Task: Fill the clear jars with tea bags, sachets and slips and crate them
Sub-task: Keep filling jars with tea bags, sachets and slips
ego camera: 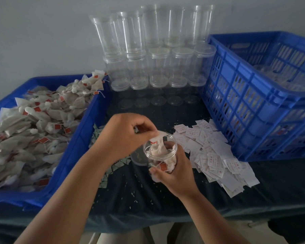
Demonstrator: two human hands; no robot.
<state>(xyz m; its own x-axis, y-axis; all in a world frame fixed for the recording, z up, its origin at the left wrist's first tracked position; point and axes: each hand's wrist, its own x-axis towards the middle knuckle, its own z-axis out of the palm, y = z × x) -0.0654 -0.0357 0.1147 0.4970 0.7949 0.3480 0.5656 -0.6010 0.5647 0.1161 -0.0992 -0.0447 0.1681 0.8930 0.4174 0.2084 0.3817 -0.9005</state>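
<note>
right hand (174,171) clasps the clear jar (163,156) while left hand (125,136) pinches a tea bag (158,138) at its mouth, mid-filling; next, probably release and press down.

A dark cloth (148,199) flecked with small crumbs (134,191) meets a pale wall (42,32).
</note>
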